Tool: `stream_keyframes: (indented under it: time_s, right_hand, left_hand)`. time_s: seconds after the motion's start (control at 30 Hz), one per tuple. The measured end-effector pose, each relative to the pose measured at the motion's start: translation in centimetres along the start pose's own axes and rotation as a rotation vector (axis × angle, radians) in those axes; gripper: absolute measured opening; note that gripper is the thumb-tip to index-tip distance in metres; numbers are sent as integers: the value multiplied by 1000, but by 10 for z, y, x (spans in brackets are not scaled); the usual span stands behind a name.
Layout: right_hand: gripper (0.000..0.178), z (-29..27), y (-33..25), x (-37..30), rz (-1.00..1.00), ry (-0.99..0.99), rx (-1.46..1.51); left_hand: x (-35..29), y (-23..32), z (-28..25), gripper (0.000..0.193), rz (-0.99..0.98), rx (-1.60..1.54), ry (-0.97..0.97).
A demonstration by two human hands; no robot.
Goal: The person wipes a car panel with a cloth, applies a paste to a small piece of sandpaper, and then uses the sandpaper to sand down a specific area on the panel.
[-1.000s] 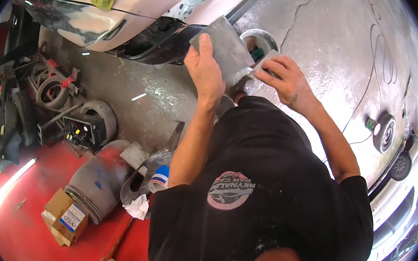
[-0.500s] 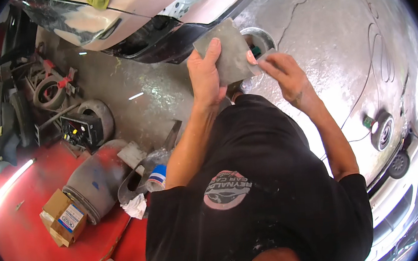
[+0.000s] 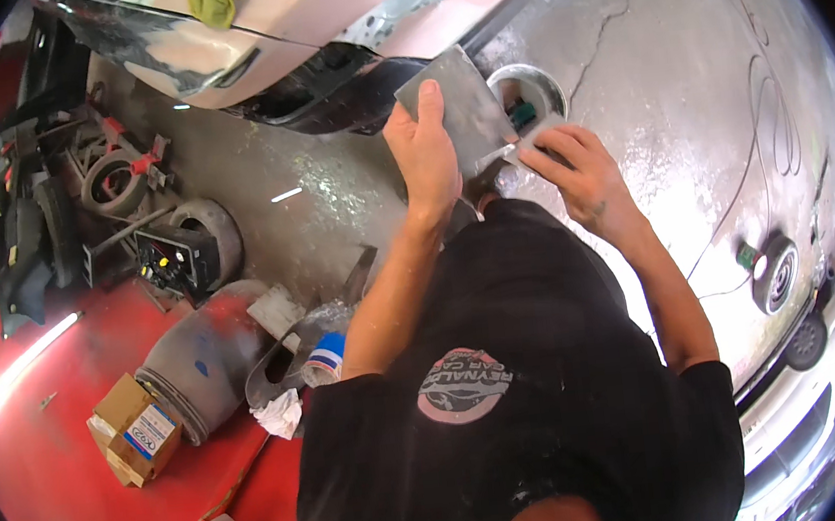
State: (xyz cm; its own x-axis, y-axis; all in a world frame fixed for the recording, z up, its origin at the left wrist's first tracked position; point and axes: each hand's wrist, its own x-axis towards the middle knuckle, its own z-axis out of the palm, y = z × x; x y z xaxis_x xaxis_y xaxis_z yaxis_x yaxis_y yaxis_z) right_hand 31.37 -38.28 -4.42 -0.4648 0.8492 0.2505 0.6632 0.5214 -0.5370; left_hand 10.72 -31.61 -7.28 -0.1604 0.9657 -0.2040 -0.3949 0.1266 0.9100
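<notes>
My left hand [image 3: 424,154] grips a flat grey rectangular plate [image 3: 465,100], with the thumb on its upper face and the other fingers mostly hidden beneath. A small, thin grey spreader [image 3: 532,139] is held in my right hand [image 3: 580,170], between thumb and fingers. The spreader meets the plate's lower right corner, where a pale smear shows. Past the plate stands the car body panel [image 3: 288,62], pinkish white with bare grey patches and a dark opening along its lower edge.
A round metal basin [image 3: 548,80] with a green item in it lies beyond my right hand. A yellow-green cloth [image 3: 215,1] hangs on the car. Tyres [image 3: 209,235], a grey drum [image 3: 208,356] and a cardboard box [image 3: 133,439] are at left. A hose [image 3: 776,125] lies on the floor at right.
The spreader has moved slightly down along the plate's right edge. A pale pink spot by that edge no longer shows. The view has shifted a little, and my left hand keeps its hold.
</notes>
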Motion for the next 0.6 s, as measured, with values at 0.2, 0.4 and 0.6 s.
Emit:
stream_keyframes:
  time_s: [0.2, 0.4, 0.6]
  right_hand:
    - [52, 2, -13, 25, -48, 153, 164]
    - [52, 28, 0, 19, 91, 73, 32]
    - [52, 30, -34, 74, 192, 133, -86]
  left_hand:
    - [0, 3, -8, 28, -396, -222, 7]
    - [4, 14, -22, 31, -496, -244, -14]
    - [37, 13, -44, 28, -174, 115, -207]
